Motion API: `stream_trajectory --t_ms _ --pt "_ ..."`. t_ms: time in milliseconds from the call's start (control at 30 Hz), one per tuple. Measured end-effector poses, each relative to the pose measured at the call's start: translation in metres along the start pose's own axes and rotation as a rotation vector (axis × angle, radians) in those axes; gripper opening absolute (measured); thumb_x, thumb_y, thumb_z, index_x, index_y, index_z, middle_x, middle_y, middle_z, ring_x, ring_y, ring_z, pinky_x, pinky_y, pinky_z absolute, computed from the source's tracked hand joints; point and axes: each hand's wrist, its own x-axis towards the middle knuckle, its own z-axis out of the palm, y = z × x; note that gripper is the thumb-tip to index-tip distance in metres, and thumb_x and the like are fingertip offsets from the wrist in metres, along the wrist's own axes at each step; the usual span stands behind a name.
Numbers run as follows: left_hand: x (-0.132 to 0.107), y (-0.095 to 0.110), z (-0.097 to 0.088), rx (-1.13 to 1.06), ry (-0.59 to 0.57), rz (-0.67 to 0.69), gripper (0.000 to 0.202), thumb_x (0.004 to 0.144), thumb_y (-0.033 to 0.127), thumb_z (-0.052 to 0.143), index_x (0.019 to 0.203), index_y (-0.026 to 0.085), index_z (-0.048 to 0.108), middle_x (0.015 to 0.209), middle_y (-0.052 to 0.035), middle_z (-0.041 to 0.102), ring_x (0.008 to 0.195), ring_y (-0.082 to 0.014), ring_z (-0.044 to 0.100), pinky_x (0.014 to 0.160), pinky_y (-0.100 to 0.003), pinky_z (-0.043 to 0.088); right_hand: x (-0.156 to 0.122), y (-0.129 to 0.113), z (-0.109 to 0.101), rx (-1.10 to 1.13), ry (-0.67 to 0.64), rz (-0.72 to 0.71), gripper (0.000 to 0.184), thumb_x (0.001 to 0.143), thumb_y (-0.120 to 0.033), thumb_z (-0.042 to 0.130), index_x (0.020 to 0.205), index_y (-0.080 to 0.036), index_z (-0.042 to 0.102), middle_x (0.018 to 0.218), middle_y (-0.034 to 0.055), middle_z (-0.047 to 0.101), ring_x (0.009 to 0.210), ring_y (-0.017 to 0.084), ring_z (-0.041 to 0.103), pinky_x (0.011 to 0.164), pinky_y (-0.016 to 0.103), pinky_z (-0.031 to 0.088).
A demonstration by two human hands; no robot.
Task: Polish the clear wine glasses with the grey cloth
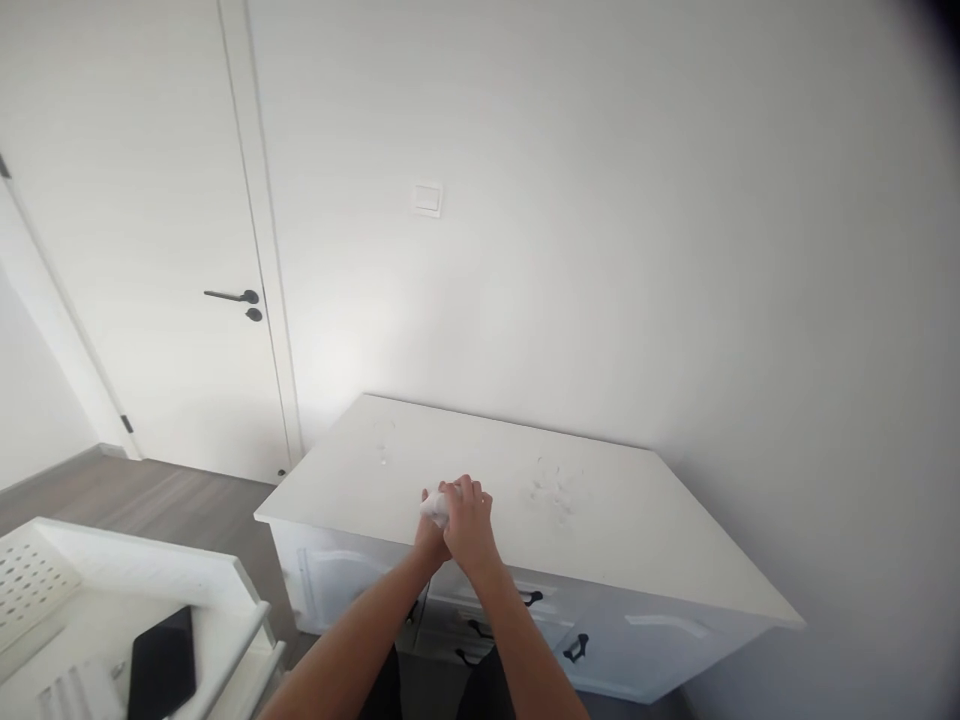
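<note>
A crumpled white wad point(434, 507) is held between two bare hands over a white cabinet-top surface point(660, 540), just inside its front edge and nearer the left front corner than the right. By the right hand point(470, 522), the wad is gripped from above with curled fingers; by the left hand point(429, 541), partly hidden, it seems to be clasped from beneath. Whether the surface is touched by the wad cannot be told.

As far as can be judged, the wad is already firmly in hand and has not been set down. Two groups of faint greyish marks are left on the surface: a broader patch point(553, 492) right of the hands, around the middle, and a smaller patch point(384, 442) toward the back left corner.

The wad is matte, soft-looking and bunched small, with uneven folds; whether it is cloth or paper cannot be made out.
</note>
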Motion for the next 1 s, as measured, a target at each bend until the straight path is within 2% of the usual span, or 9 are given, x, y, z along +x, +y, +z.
stream_trajectory --t_ms 133,267,367,467,600,700,833,900,1000 --pt "-0.001 0.001 0.009 0.012 0.04 -0.014 0.06 0.098 0.02 0.046 0.154 0.042 0.05 0.168 -0.0038 0.039 0.158 -0.0381 0.025 0.125 -0.069 0.019 -0.013 0.001 0.022 -0.153 -0.004 -0.03 0.042 0.088 -0.021 0.059 0.13 -0.018 0.063 0.133 0.0185 0.057 0.122 0.035 0.046 0.102 0.053 0.033" --pt "-0.003 0.003 0.005 -0.038 0.015 0.017 0.069 0.096 0.031 0.054 0.163 0.035 0.037 0.171 -0.0111 0.033 0.158 -0.043 0.023 0.124 -0.074 0.017 -0.011 0.019 0.019 -0.202 0.052 -0.103 0.031 0.097 -0.018 0.053 0.122 -0.024 0.07 0.138 0.0162 0.059 0.127 0.033 0.048 0.107 0.053 0.032" --pt "-0.003 0.005 0.001 -0.067 0.039 -0.012 0.072 0.097 0.034 0.055 0.165 0.032 0.032 0.171 -0.0122 0.035 0.158 -0.0424 0.025 0.125 -0.072 0.017 0.0 0.025 0.017 -0.186 0.065 -0.134 0.032 0.098 -0.02 0.055 0.124 -0.026 0.071 0.148 0.013 0.057 0.139 0.035 0.043 0.119 0.058 0.023" --pt "-0.005 0.007 -0.001 -0.063 0.066 -0.015 0.07 0.098 0.032 0.054 0.165 0.028 0.034 0.169 -0.0133 0.038 0.157 -0.0426 0.027 0.127 -0.071 0.015 0.003 0.026 0.029 -0.121 0.026 -0.17 0.036 0.096 -0.011 0.05 0.122 -0.025 0.073 0.142 0.0095 0.065 0.139 0.03 0.048 0.126 0.062 0.012" --pt "-0.007 0.007 0.0 -0.056 0.049 0.011 0.07 0.101 0.041 0.049 0.166 0.028 0.03 0.171 -0.0151 0.032 0.158 -0.0447 0.023 0.125 -0.076 0.014 -0.017 0.041 0.046 -0.067 0.141 -0.3 0.04 0.097 -0.007 0.045 0.117 -0.025 0.075 0.148 0.0077 0.063 0.149 0.027 0.043 0.128 0.067 0.001" --pt "-0.007 0.007 -0.003 -0.064 0.019 0.018 0.067 0.102 0.046 0.045 0.165 0.028 0.033 0.171 -0.0157 0.034 0.158 -0.0451 0.023 0.123 -0.078 0.016 -0.03 0.052 0.048 0.055 0.242 -0.239 0.039 0.097 -0.011 0.045 0.114 -0.027 0.076 0.156 0.0079 0.055 0.153 0.029 0.039 0.128 0.067 0.014" --pt "-0.005 0.008 -0.009 -0.044 0.041 0.022 0.068 0.1 0.035 0.05 0.165 0.024 0.034 0.167 -0.0171 0.039 0.155 -0.0458 0.029 0.122 -0.077 0.02 -0.021 0.039 0.045 0.319 0.323 -0.006 0.032 0.094 -0.015 0.046 0.11 -0.02 0.073 0.153 0.0162 0.052 0.143 0.027 0.05 0.116 0.047 0.046" --pt "-0.004 0.008 -0.011 -0.049 0.039 0.002 0.071 0.098 0.033 0.054 0.165 0.024 0.034 0.166 -0.0156 0.042 0.154 -0.0441 0.032 0.124 -0.074 0.022 -0.01 0.025 0.043 0.31 0.288 0.071 0.032 0.091 -0.013 0.049 0.113 -0.019 0.072 0.146 0.0167 0.056 0.135 0.026 0.054 0.111 0.04 0.049" --pt "-0.003 0.008 -0.011 -0.057 0.026 -0.031 0.071 0.099 0.035 0.053 0.166 0.025 0.031 0.166 -0.0144 0.042 0.155 -0.0404 0.031 0.126 -0.069 0.022 0.01 0.007 0.034 0.11 0.155 0.15 0.029 0.09 -0.014 0.057 0.112 -0.022 0.075 0.136 0.0138 0.062 0.126 0.027 0.057 0.108 0.039 0.047"
